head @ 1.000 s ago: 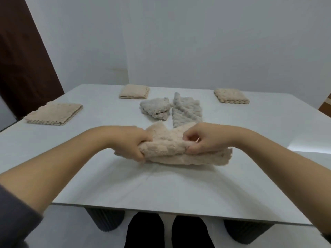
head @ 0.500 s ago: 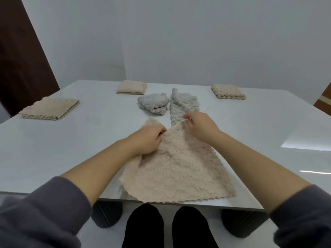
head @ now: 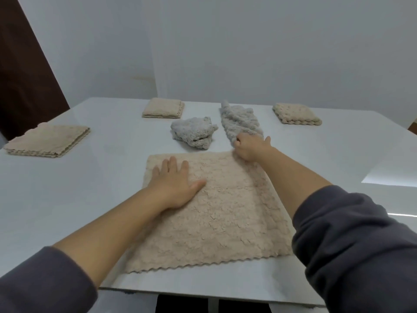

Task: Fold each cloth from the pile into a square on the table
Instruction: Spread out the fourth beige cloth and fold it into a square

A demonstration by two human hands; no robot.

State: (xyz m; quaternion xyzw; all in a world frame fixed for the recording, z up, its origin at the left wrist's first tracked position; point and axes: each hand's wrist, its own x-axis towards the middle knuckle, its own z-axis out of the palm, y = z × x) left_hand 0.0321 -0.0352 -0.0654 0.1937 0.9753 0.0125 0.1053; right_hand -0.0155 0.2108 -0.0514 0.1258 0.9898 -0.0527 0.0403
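**Q:** Status of beige cloth (head: 214,211)?

**A:** Now spread flat, single layer, at centre of the near edge of the table (head: 90,195). Scalloped hem lies just beside that edge. 1 s ago it was a bunched roll held off the surface in both hands; 0.5 s ago it was half opened, with both hands at its far end.

**Q:** Hands?

**A:** Left hand (head: 173,184) lies palm-down on the far-left part of the cloth, fingers straight and slightly spread, thumb out to the side. Right hand (head: 250,146) is at the far-right corner, fingers curled and apparently pinching that corner; exact contact can't be made out.

**Q:** Meaning for task?

**A:** Judgement: unfurl step done, smoothing approx. complete, 1st fold not yet begun. The right side of the cloth shows a ridge; flatten it before folding.

**Q:** Surroundings?

**A:** The grey pile (head: 194,132) of two unfolded cloths sits just beyond the beige cloth, toward the far edge. The right hand is just beside the longer one, so there is a risk of snagging it. Folded squares (head: 47,141) lie at the left edge and along the far edge.
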